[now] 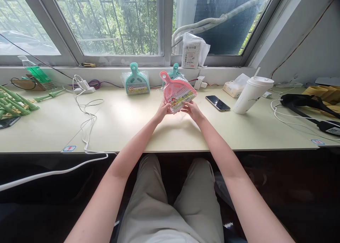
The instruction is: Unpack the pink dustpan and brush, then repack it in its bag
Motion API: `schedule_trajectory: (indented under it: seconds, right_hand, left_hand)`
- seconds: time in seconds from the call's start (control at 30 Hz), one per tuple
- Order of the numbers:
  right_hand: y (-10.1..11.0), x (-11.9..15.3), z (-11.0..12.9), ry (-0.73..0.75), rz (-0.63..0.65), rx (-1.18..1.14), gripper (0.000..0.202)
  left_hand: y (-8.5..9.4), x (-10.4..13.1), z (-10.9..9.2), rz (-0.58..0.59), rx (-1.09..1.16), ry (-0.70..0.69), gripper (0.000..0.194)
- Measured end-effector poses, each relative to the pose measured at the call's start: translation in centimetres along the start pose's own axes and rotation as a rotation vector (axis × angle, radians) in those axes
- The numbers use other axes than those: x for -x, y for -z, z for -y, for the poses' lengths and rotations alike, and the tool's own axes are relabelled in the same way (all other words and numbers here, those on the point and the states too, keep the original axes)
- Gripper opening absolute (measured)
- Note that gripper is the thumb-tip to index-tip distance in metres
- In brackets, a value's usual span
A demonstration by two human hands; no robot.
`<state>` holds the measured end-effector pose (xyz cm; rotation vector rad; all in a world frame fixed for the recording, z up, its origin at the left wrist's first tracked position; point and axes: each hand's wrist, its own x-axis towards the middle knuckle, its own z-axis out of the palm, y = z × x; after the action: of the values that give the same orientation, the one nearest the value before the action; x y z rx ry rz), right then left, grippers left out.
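Observation:
A pink dustpan-and-brush set (177, 91) in clear wrapping is held up over the desk, tilted, its handle toward the upper left. My left hand (163, 111) grips its lower left corner, and my right hand (192, 109) pinches its lower right edge. Behind it a green set (175, 71) leans at the wall, mostly hidden by the pink one. Another green set (136, 81), also wrapped, stands against the wall to the left.
On the pale desk (119, 129), a phone (217, 103), a white cup (252, 94) and a tissue pack (235, 86) lie right of my hands. White cables (89, 121) and green bamboo-like sticks (16, 101) are left. A black strap (300, 110) lies far right.

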<state>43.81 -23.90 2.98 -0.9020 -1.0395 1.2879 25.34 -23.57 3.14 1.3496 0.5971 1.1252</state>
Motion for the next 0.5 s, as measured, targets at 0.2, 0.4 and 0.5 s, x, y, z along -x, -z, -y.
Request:
schedule_trajectory:
  seconds: [0.2,0.4,0.5]
  right_hand:
    - [-0.09,0.03,-0.1,-0.001,0.006,-0.014,0.013]
    - [-0.23,0.25,0.04,-0.007,0.005,0.001,0.011]
    - [-0.23,0.17,-0.01,-0.01,0.009,-0.01,0.01]
  left_hand:
    - [0.0,-0.03,0.13,-0.044,0.03,-0.004,0.063]
    - [-0.31,0.36,-0.37,-0.062,0.04,-0.012,0.06]
    - [-0.35,0.44,-0.5,-0.075,0.036,-0.01,0.06]
